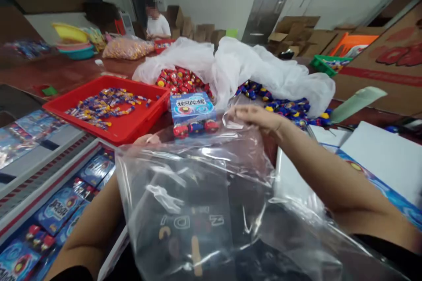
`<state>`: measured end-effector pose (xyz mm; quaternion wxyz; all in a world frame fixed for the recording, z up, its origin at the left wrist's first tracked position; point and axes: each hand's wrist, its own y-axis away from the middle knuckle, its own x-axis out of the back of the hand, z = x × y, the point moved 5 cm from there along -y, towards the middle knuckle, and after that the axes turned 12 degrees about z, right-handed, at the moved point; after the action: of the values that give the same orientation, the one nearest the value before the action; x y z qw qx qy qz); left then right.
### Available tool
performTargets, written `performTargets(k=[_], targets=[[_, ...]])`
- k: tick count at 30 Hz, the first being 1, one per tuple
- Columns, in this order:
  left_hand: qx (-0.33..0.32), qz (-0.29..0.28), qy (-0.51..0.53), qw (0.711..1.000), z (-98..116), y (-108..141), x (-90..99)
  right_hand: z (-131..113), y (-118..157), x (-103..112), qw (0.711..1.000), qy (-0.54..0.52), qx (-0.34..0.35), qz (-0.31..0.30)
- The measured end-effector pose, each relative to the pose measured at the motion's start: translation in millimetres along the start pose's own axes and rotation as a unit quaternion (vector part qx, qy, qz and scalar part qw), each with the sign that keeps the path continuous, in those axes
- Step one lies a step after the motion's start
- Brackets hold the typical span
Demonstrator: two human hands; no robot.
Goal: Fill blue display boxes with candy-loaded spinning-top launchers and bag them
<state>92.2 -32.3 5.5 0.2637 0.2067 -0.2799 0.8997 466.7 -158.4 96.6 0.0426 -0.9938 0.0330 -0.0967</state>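
Observation:
A large clear plastic bag spreads across the front of the view, over dark clothing. My left hand is at the bag's upper left edge, its fingers mostly hidden by the plastic. At the upper right of the bag, my right hand has its fingers closed on the plastic. Between the two hands, just beyond the bag, stands a small blue box with red and blue wrapped pieces showing at its front.
Left are a red tray of small wrapped pieces and a carton of blue boxes. White sacks hold red pieces and blue pieces. An open white box stands right. Behind, a person is at the table.

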Motion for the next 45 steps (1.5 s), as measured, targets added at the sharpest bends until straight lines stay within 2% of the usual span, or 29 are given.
performTargets(k=[2,3,5,8,11,13,16,18,20,22,24,27,29,32,34,36,39,41,43,45], targets=[[0.072,-0.052,0.072,0.993,-21,24,-7.2,69,35,-17,0.998,0.003,-0.053,-0.028],[0.107,-0.073,0.096,0.987,-31,34,-10.1,97,50,-24,0.998,-0.008,-0.065,-0.018],[0.17,-0.103,0.126,0.972,-50,45,-16.1,139,70,-34,0.996,-0.031,-0.07,0.041],[0.224,-0.094,0.128,0.962,-72,39,-28.9,179,76,-38,0.99,-0.014,-0.066,0.125],[0.221,-0.026,0.105,0.969,-81,11,-49.2,200,62,-31,0.978,0.06,-0.055,0.194],[0.19,0.05,0.081,0.977,-76,-11,-61.7,205,51,-23,0.963,0.109,-0.046,0.244],[0.09,0.159,0.032,0.983,-52,-37,-71.0,204,34,-18,0.946,0.156,-0.043,0.281],[0.025,0.166,0.025,0.985,-33,-47,-73.5,202,22,-18,0.946,0.171,-0.039,0.273],[0.003,0.136,0.037,0.99,-22,-52,-73.0,203,10,-21,0.951,0.174,-0.03,0.253],[0.014,0.117,0.029,0.993,-22,-52,-68.6,207,0,-24,0.957,0.168,-0.026,0.235],[0.044,0.134,0.012,0.99,-32,-48,-62.5,212,-8,-26,0.959,0.164,-0.023,0.229],[0.146,0.177,0.062,0.971,-63,-40,-62.3,218,-12,-30,0.961,0.161,-0.016,0.224],[0.212,0.151,0.116,0.959,-82,-34,-75.3,218,-9,-35,0.965,0.154,-0.012,0.213],[0.23,0.066,0.143,0.96,-90,-22,-101.2,214,13,-44,0.967,0.147,-0.015,0.209],[0.226,0.024,0.149,0.962,-86,-7,-114.3,211,45,-51,0.963,0.15,-0.032,0.22],[0.224,-0.012,0.153,0.962,-78,10,-123.0,206,90,-60,0.958,0.153,-0.062,0.235],[0.214,-0.068,0.155,0.962,-68,33,-128.0,198,157,-74,0.949,0.141,-0.1,0.264],[0.204,-0.102,0.153,0.962,-64,39,-126.7,192,188,-80,0.941,0.136,-0.113,0.29],[0.192,-0.132,0.156,0.96,-60,36,-123.3,187,201,-78,0.93,0.151,-0.108,0.319],[0.173,-0.159,0.178,0.955,-52,25,-120.4,179,200,-73,0.918,0.186,-0.07,0.344]])
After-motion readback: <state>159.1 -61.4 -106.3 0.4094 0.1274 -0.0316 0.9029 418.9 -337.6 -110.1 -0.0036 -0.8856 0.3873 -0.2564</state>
